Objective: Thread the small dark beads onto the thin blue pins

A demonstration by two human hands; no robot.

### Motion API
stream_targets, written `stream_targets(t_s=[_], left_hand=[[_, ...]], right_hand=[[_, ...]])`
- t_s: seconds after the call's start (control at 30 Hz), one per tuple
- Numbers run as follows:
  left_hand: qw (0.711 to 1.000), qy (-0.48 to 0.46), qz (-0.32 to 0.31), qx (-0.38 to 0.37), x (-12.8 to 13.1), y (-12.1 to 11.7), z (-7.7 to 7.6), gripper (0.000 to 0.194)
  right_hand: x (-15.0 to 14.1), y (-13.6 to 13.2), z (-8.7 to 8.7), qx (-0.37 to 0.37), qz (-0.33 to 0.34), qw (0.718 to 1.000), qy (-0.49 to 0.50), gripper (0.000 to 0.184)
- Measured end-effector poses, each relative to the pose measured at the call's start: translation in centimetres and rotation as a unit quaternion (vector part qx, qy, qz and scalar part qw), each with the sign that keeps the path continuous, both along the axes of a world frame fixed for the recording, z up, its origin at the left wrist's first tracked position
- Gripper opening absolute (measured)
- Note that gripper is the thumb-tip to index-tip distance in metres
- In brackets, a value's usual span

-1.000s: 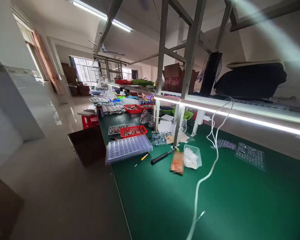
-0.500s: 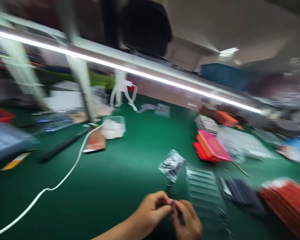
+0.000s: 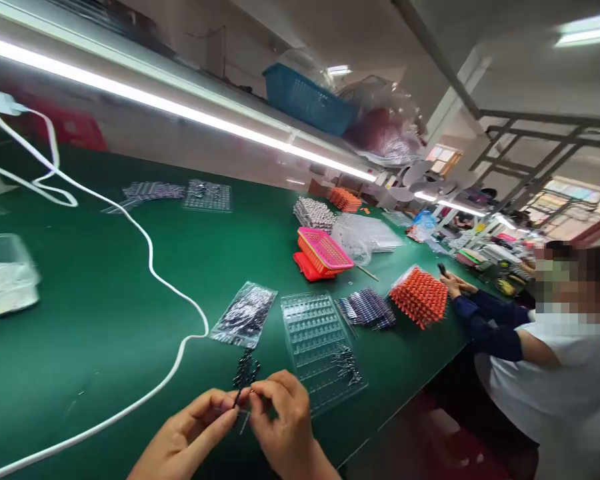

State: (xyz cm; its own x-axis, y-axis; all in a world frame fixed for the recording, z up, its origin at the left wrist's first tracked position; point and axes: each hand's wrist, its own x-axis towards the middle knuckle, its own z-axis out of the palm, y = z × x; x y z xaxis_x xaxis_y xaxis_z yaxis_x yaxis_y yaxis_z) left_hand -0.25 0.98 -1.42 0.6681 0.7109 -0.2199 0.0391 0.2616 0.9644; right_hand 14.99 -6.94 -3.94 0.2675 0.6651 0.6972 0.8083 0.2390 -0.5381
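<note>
My left hand point(image 3: 193, 427) pinches a small dark piece point(image 3: 237, 399) between thumb and index finger. My right hand point(image 3: 284, 410) has its thumb and fingertips closed against the same spot; what they grip is too small to name. A thin clear strip point(image 3: 244, 422) shows just below the fingertips. Just beyond my hands lies a pile of small black parts point(image 3: 246, 368) by the mouth of a clear bag of dark parts point(image 3: 247, 313). To their right sits a clear ridged plastic tray point(image 3: 307, 347) with loose thin metal pieces point(image 3: 347, 365) at its near end.
Pink and red baskets point(image 3: 325, 252) stand beyond the tray. Purple-dark strips point(image 3: 367, 308) and a stack of orange pieces point(image 3: 419, 297) lie rightward. A white cable point(image 3: 153, 263) crosses the green table point(image 3: 105, 307). At right a person point(image 3: 525, 353) sits holding a dark object.
My view has swung to the right, and the co-worker and the table's right edge have come into sight. Both hands stay together at the small piece.
</note>
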Motion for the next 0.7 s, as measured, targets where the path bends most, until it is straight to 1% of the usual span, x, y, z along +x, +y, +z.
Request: stream_targets(t_s=[0.03,0.1,0.23,0.33,0.47,0.53,0.7], left_hand=[[1.0,-0.006,0.01,0.007,0.0,-0.2,0.2,0.036],[1.0,-0.027,0.007,0.006,0.0,-0.5,0.5,0.03],[0.996,-0.081,-0.021,0.018,-0.1,-0.8,0.4,0.018],[0.995,-0.082,-0.022,0.052,-0.4,-1.0,0.5,0.013],[0.992,-0.063,-0.037,0.106,-0.7,-1.1,1.2,0.008],[0.992,-0.062,-0.042,0.106,-0.8,-1.1,1.4,0.007],[0.993,-0.087,-0.045,0.071,-0.8,-1.1,1.5,0.008]], right_hand=[[0.1,-0.1,0.2,0.0,0.009,1.0,-0.001,0.014],[0.2,-0.3,0.4,0.001,0.029,1.0,-0.006,0.018],[0.6,-0.4,0.5,0.009,0.04,0.999,-0.003,0.024],[0.8,-0.6,0.7,0.013,0.061,0.998,-0.002,0.029],[0.9,-0.9,1.4,0.011,0.059,0.998,0.005,0.029],[0.8,-1.0,1.7,0.007,0.059,0.998,0.013,0.027],[0.7,-1.2,1.7,0.004,0.057,0.998,0.023,0.024]])
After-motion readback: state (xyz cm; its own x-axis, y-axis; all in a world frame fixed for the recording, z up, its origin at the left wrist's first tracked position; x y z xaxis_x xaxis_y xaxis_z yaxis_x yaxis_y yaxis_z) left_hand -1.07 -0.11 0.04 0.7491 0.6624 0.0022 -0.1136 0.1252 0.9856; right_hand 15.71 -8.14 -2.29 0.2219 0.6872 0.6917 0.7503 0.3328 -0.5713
